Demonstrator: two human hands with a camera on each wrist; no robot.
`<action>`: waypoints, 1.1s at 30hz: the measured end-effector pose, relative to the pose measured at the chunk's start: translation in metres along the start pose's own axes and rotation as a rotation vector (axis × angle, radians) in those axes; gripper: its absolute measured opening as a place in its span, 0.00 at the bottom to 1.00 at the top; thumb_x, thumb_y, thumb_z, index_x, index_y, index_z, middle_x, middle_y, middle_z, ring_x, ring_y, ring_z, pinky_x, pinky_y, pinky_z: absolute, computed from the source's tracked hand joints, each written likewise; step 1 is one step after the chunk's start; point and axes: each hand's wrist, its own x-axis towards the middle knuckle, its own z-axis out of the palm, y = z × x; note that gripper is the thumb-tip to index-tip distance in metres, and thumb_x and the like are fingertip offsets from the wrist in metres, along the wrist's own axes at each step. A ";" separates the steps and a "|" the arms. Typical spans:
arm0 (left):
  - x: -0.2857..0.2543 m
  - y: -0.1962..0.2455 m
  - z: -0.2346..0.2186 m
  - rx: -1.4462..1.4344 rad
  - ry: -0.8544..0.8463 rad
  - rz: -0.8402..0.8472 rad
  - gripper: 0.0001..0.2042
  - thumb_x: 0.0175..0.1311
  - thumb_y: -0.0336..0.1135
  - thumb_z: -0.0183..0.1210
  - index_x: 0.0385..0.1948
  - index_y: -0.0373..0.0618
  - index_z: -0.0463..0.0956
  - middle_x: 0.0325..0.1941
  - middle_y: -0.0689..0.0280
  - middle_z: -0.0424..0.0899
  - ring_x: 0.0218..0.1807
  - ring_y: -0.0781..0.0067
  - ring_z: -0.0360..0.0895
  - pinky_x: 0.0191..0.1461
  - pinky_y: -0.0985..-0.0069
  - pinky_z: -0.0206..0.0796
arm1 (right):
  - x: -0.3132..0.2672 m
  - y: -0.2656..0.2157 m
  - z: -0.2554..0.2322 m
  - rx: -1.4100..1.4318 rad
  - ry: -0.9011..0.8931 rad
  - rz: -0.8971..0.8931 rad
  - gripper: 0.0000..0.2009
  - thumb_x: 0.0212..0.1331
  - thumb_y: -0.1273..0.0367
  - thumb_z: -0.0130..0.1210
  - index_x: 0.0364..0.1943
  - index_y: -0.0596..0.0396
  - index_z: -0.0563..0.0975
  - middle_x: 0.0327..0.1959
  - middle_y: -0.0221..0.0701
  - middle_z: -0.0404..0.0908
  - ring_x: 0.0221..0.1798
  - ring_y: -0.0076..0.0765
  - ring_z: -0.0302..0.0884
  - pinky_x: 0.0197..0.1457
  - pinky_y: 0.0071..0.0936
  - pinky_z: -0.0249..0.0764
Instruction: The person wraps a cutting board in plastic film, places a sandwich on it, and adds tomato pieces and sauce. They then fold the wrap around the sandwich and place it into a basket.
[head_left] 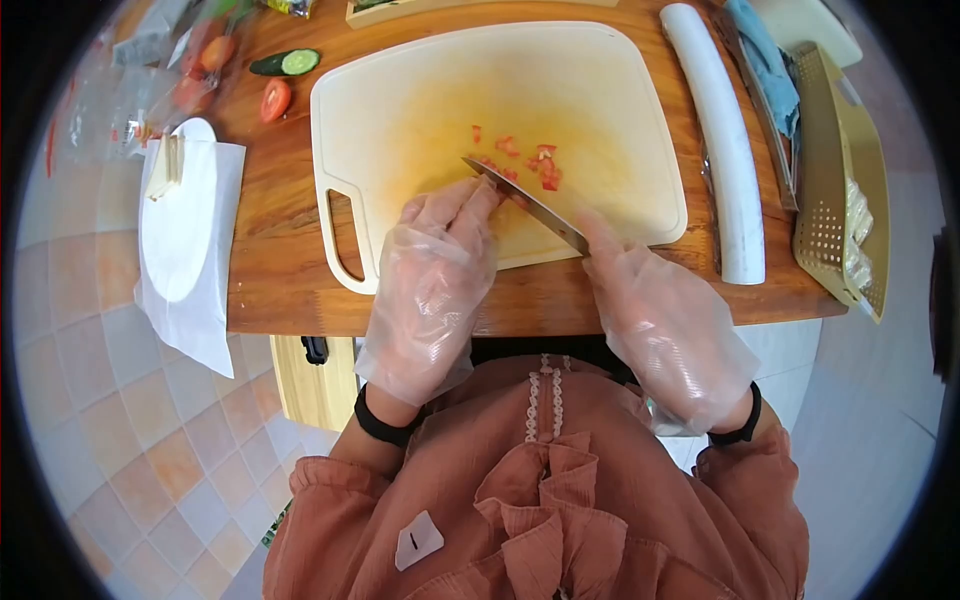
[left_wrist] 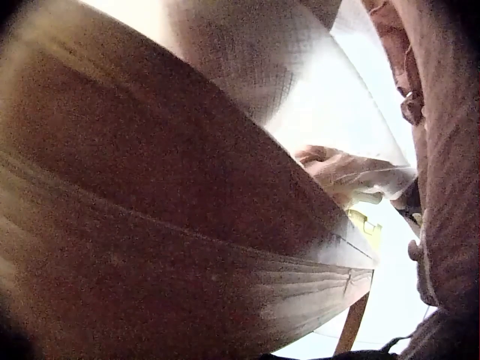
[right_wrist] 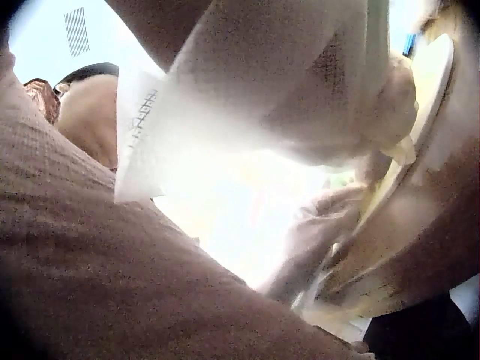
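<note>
My right hand (head_left: 655, 315), in a clear plastic glove, grips a kitchen knife (head_left: 545, 213) by its handle. The blade points up and left over the cream cutting board (head_left: 400, 110). Close against the near side of the blade, by its tip, are the bent fingertips of my gloved left hand (head_left: 430, 270); I cannot tell what lies under them. Small diced tomato pieces (head_left: 546, 165) are scattered on the board just beyond the blade. In the right wrist view, the cutting board (right_wrist: 435, 82) shows at the right edge, beside a gloved hand, with strong glare in the middle.
Left of the board lie a cut cucumber (head_left: 288, 63), a cut tomato (head_left: 276, 100) and a bag of tomatoes (head_left: 215, 55). A white oval plate (head_left: 180, 240) is at the left edge. On the right are a long white roll (head_left: 715, 140) and a tan basket (head_left: 830, 130).
</note>
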 end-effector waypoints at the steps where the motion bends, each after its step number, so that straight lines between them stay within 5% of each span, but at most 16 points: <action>1: 0.000 0.000 0.000 0.003 0.005 0.001 0.13 0.61 0.21 0.58 0.48 0.35 0.80 0.48 0.53 0.83 0.45 0.48 0.81 0.51 0.59 0.74 | -0.002 0.001 0.002 0.000 0.000 -0.002 0.33 0.57 0.77 0.53 0.70 0.72 0.64 0.33 0.43 0.79 0.39 0.48 0.82 0.40 0.40 0.79; 3: -0.003 0.000 0.002 0.006 0.011 0.001 0.13 0.61 0.21 0.59 0.48 0.36 0.81 0.48 0.53 0.84 0.45 0.49 0.81 0.51 0.60 0.75 | -0.006 0.002 0.006 0.034 0.054 0.094 0.26 0.68 0.71 0.57 0.69 0.57 0.67 0.33 0.39 0.81 0.35 0.51 0.81 0.37 0.47 0.76; 5: -0.009 -0.001 0.007 -0.112 0.065 -0.147 0.16 0.59 0.20 0.61 0.50 0.41 0.84 0.50 0.54 0.86 0.52 0.49 0.82 0.57 0.62 0.74 | -0.006 0.003 0.006 0.063 0.069 0.098 0.25 0.68 0.71 0.57 0.68 0.57 0.68 0.33 0.40 0.82 0.36 0.51 0.81 0.37 0.47 0.76; 11: -0.013 -0.001 0.000 -0.125 0.098 -0.227 0.14 0.59 0.20 0.61 0.47 0.40 0.84 0.50 0.52 0.86 0.50 0.49 0.83 0.56 0.63 0.75 | -0.009 0.009 0.011 0.119 0.140 0.079 0.24 0.67 0.72 0.57 0.67 0.56 0.70 0.35 0.41 0.82 0.35 0.52 0.81 0.37 0.48 0.75; 31: 0.007 0.003 -0.001 -0.003 -0.042 -0.092 0.14 0.60 0.20 0.57 0.49 0.36 0.79 0.47 0.49 0.82 0.49 0.43 0.80 0.53 0.59 0.74 | -0.004 0.007 0.015 0.067 0.189 0.096 0.23 0.68 0.71 0.57 0.67 0.56 0.71 0.31 0.39 0.79 0.33 0.50 0.79 0.35 0.46 0.75; 33: 0.008 0.002 -0.001 -0.009 -0.041 -0.088 0.12 0.61 0.19 0.57 0.46 0.36 0.79 0.47 0.48 0.82 0.49 0.43 0.80 0.53 0.59 0.74 | -0.005 0.008 0.013 0.059 0.148 0.085 0.27 0.67 0.71 0.55 0.70 0.62 0.68 0.31 0.42 0.81 0.35 0.50 0.82 0.37 0.44 0.78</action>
